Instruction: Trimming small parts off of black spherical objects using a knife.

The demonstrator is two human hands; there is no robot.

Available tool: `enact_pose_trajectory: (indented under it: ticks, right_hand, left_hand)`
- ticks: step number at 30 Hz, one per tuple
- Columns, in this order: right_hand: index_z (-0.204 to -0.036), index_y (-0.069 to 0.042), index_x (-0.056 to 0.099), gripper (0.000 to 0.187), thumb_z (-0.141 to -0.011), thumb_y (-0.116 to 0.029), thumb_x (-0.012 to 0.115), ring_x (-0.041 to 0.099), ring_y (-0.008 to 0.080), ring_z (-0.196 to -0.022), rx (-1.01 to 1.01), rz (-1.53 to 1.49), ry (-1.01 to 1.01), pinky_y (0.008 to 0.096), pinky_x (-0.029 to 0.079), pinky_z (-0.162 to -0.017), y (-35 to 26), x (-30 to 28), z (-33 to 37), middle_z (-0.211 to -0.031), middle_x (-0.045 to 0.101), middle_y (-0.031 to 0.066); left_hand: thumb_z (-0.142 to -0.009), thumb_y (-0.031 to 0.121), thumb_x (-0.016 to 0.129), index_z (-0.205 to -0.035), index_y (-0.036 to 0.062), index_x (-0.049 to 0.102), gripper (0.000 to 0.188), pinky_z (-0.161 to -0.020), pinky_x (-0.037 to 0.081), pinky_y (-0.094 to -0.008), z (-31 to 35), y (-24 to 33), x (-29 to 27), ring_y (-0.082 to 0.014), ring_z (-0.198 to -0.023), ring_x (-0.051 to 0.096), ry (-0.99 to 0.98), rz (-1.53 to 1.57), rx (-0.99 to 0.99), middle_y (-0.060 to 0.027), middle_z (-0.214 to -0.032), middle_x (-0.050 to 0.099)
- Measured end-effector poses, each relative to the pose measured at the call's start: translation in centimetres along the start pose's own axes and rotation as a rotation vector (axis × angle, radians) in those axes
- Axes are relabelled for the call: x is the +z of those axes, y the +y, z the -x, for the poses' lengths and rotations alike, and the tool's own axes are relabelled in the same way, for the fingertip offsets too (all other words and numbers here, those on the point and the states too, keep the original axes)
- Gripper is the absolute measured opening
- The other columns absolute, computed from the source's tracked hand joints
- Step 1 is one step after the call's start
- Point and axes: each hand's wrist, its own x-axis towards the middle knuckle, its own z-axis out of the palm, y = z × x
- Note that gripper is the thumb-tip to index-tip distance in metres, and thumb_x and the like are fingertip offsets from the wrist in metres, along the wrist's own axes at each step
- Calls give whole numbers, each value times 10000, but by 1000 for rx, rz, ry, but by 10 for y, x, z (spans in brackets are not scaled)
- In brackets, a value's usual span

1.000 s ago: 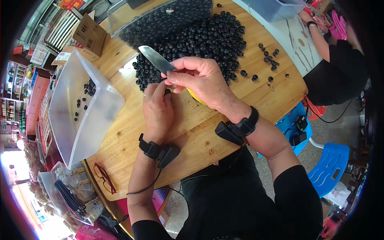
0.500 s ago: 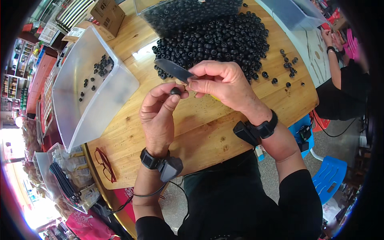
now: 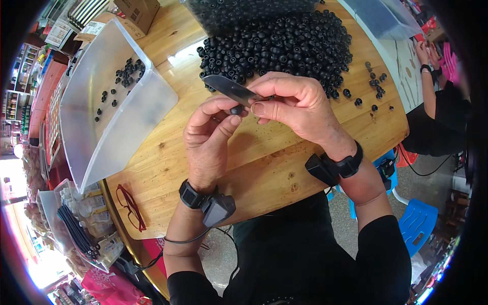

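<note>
Between the thumb and fingers of my left hand [image 3: 207,140] is a small round black bead-like piece [image 3: 236,110]. My right hand [image 3: 302,109] grips a knife, and its dark blade [image 3: 227,87] points up and left, close above the black piece. Whether the edge touches the piece is hard to tell; the knife's handle is mostly hidden in my fingers. Beyond both hands, a large heap of similar black pieces [image 3: 284,53] covers the far part of the wooden table [image 3: 259,168].
A translucent bin [image 3: 142,107] at left holds several black pieces. Another clear bin [image 3: 203,15] stands behind the heap. Loose pieces [image 3: 380,91] lie at right. Red glasses [image 3: 131,208] rest near the left edge. A co-worker's arm [image 3: 428,86] shows at far right.
Both hands sit slightly farther right in the picture, and the view has shifted a little. The black piece has turned in my left fingers, and the hands have drawn closer together.
</note>
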Motion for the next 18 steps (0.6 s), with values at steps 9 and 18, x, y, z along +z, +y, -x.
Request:
enact_pose_trajectory:
  ticks: [9,18]
  right_hand:
    - [-975,37,647,161,-818,61,623,621,114,-813,-16,90,-50,220,548,-664,-2,-3,1,-1023,623,85]
    - [-944,15,671,125,-822,-1,647,640,121,-778,-84,160,23,220,531,-687,2,-1,0,-931,641,71]
  left_hand:
    - [-834,-106,580,-1061,-3,580,250,-809,492,-240,2,0,1,-120,-900,578,22,-60,-60,-55,-1003,600]
    - [-859,-71,565,-1058,-5,603,213,-830,496,-280,1,-1,6,-141,-905,590,23,73,-95,-54,-1007,598]
